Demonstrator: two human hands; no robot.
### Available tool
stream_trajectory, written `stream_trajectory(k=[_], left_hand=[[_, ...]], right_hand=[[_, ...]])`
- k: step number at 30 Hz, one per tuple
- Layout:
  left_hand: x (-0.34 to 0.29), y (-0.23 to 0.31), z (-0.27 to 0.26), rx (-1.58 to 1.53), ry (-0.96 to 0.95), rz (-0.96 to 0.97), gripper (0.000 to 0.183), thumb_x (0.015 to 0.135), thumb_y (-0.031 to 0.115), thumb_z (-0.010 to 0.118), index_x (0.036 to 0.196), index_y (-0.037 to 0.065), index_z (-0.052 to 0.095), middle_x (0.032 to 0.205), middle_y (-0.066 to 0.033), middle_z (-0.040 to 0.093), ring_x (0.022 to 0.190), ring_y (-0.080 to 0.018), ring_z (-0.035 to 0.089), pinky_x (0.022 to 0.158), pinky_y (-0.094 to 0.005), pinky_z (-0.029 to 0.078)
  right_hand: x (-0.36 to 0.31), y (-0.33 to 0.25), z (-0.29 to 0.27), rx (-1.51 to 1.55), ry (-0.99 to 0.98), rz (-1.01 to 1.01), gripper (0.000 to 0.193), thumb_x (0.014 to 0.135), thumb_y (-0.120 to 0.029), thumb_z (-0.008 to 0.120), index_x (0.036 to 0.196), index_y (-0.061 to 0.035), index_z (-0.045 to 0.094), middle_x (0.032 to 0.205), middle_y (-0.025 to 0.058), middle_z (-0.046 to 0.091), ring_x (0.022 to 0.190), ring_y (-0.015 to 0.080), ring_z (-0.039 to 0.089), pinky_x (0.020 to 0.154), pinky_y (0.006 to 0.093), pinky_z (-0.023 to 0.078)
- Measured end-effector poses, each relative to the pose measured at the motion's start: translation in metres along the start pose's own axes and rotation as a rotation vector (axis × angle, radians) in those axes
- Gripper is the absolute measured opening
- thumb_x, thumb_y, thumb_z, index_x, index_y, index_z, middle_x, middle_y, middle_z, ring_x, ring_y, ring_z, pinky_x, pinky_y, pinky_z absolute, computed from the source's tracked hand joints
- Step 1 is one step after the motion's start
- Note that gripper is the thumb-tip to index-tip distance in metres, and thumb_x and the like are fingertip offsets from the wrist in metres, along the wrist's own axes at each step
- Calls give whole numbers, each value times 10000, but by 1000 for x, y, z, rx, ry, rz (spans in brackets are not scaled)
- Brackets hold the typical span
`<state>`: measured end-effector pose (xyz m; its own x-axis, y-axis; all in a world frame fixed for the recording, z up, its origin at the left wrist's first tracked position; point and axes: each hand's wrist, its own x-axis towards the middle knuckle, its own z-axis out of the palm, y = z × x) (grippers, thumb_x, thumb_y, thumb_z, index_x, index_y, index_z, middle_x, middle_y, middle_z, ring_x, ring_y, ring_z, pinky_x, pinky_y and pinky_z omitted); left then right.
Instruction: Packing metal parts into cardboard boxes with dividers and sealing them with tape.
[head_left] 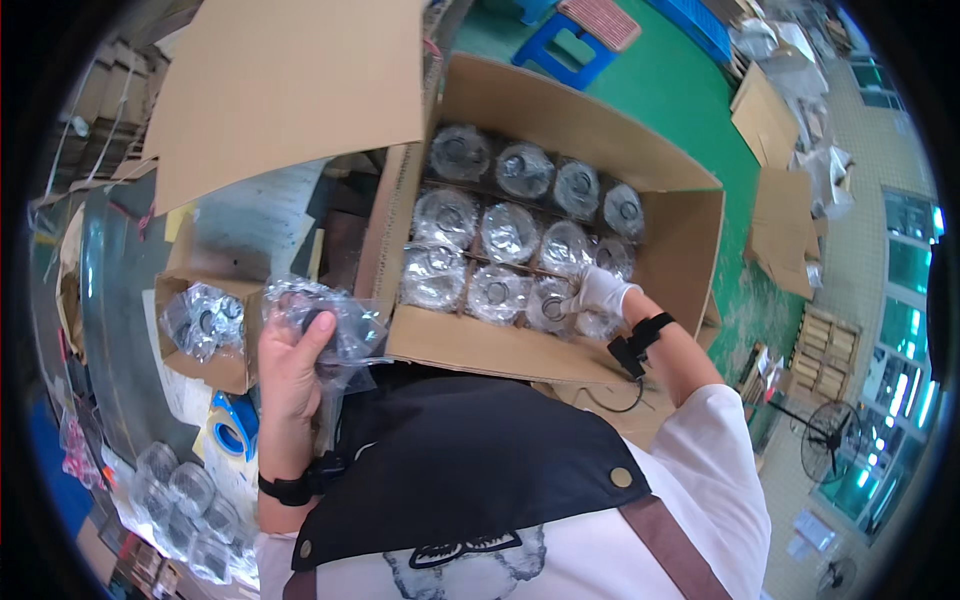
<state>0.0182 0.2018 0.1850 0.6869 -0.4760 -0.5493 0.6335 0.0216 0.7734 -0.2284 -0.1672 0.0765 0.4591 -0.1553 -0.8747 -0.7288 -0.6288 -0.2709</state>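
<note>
A clear plastic bag with a dark round piece inside [345, 325] is gripped in my left hand [290, 365], thumb on top. This hand is bare and stays outside the large carton, by its left front corner. Inside the large open cardboard carton [668, 225], rows of clear round items in plastic wrap [508, 232] stand between cardboard dividers. My right hand [602, 293], in a white glove, reaches over the front right part of the carton. Its fingers are closed at the top of a plastic-wrapped round item [548, 304] in the front row; the fingertips are partly hidden.
To the left, a small cardboard box [235, 372] holds plastic-bagged dark rings [207, 320]. A blue tape dispenser [232, 428] lies near it. More clear wrapped items [190, 505] stand at lower left. A raised carton flap [290, 80] blocks the upper left. A blue stool [578, 45] stands beyond.
</note>
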Motion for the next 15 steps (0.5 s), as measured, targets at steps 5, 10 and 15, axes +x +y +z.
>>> stream_trajectory(k=[5,10,15], left_hand=[[-6,4,-21,-73,16,130,359,875,52,683,1199,36,532,1058,-42,636,970,-130,609,886,-299,494],[-11,47,-100,-180,310,452,311,937,99,610,1228,21,530,1119,-77,636,1007,-167,619,909,-317,497],[7,52,-165,1175,746,414,673,813,163,721,1381,-7,403,1377,-236,468,1251,-347,483,1051,-423,379]], right_hand=[[-4,-42,10,-50,274,60,371,748,-321,738,975,-29,705,925,182,698,833,312,683,737,404,529],[-27,-57,-36,206,587,-159,360,839,-169,706,1122,39,627,958,191,706,867,235,689,790,339,539],[-37,-99,-59,410,616,-436,306,853,-21,681,1139,47,593,1022,112,682,914,177,663,803,296,538]])
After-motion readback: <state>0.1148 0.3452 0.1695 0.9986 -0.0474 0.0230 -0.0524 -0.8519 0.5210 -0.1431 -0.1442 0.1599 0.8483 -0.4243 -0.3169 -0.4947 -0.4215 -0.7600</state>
